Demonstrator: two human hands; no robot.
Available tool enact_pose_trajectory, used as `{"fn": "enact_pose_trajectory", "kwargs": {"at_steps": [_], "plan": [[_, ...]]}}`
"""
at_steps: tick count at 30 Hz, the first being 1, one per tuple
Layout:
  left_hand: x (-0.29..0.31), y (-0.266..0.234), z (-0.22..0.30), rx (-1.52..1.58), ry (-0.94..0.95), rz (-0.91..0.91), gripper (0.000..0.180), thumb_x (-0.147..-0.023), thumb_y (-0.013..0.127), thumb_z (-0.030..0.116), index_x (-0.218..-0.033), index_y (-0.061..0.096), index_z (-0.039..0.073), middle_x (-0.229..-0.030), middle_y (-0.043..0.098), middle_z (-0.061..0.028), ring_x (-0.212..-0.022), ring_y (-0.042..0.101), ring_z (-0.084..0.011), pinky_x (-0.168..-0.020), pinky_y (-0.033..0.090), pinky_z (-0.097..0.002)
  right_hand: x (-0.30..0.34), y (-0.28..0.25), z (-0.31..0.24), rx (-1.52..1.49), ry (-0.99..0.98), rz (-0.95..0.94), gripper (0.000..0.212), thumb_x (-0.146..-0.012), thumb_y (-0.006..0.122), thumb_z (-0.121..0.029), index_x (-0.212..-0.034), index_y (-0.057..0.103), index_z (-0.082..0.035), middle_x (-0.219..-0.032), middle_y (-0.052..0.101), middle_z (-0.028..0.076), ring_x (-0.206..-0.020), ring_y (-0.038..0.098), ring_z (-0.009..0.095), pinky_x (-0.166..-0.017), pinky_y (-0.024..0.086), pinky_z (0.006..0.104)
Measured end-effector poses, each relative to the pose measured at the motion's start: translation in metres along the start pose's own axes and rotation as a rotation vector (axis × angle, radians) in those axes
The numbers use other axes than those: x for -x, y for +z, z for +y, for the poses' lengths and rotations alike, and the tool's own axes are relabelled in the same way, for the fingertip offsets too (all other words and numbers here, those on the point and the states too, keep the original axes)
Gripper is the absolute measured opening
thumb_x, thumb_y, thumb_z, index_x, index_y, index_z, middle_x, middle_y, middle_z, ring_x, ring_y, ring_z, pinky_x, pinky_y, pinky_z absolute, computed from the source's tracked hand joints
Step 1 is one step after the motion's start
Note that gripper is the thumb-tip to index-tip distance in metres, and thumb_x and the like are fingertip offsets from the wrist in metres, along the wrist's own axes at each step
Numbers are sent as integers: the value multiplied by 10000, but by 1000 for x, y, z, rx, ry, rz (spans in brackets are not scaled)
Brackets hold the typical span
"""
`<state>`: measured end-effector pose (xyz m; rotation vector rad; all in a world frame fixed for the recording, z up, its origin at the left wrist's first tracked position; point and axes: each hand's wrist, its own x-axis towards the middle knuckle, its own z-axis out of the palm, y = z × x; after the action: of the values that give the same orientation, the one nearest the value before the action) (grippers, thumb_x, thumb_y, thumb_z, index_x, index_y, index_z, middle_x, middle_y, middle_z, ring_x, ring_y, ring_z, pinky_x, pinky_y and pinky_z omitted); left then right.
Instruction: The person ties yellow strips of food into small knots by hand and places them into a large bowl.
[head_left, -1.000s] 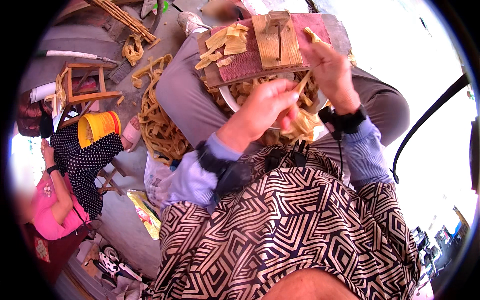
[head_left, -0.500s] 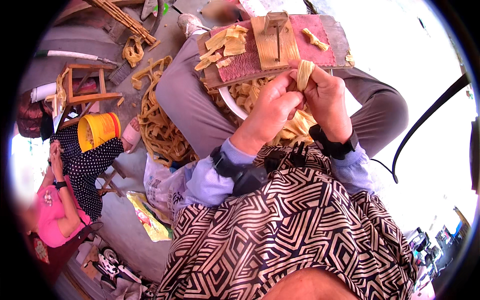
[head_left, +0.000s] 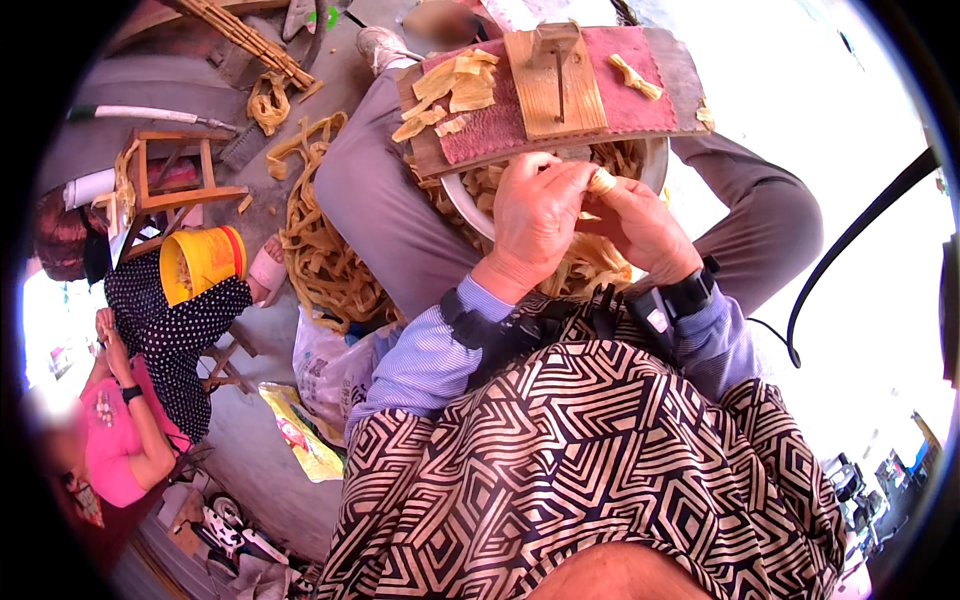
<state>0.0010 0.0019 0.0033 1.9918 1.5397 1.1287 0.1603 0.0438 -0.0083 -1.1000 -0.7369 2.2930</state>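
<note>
Pinched between my two hands is a pale yellow strip [head_left: 602, 181], a small folded part of it showing at the fingertips. My left hand [head_left: 532, 222] is closed with its thumb and forefinger at the strip; my right hand [head_left: 638, 226] meets it from the other side, fingers curled. Both are just in front of a wooden board [head_left: 682, 92] laid over a white basin [head_left: 464, 208] of yellow strips. On the board are a red cloth [head_left: 632, 106], a wooden block [head_left: 530, 98] with a metal rod, flat strip pieces [head_left: 470, 88] and a knotted strip [head_left: 635, 78].
Beside my left leg lies a heap of long yellow strips [head_left: 325, 245]. Further left are a wooden stool [head_left: 190, 197] and a seated person in pink [head_left: 118, 440] with a yellow bucket [head_left: 205, 262]. Plastic bags [head_left: 325, 365] lie near my left elbow.
Both hands have come slightly lower and toward me, off the board's edge. The strip, a broad loop before, now shows only as a small tight fold between the fingers.
</note>
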Motion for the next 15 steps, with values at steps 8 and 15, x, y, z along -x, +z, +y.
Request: {"fn": "enact_pose_trajectory", "kwargs": {"at_steps": [8,15], "plan": [[-15,-3,26,227,-256,-73,242,-884,578,90,-1105,585,-8,-1003,611,-160,-925,611,-312,-799,484,-355,0,7,4,406,-499,154,162,-856,623,-36,-1004,680,-2,-1085,620,68,-1034,561,193,-951,424,324],[8,29,-9,722,-642,43,174,-965,528,179,-911,583,23,-748,567,-16,-622,542,-122,-536,414,-275,0,15,3,843,-943,494,172,-714,720,30,-880,703,-9,-1090,587,89,-1076,516,249,-927,414,323]]}}
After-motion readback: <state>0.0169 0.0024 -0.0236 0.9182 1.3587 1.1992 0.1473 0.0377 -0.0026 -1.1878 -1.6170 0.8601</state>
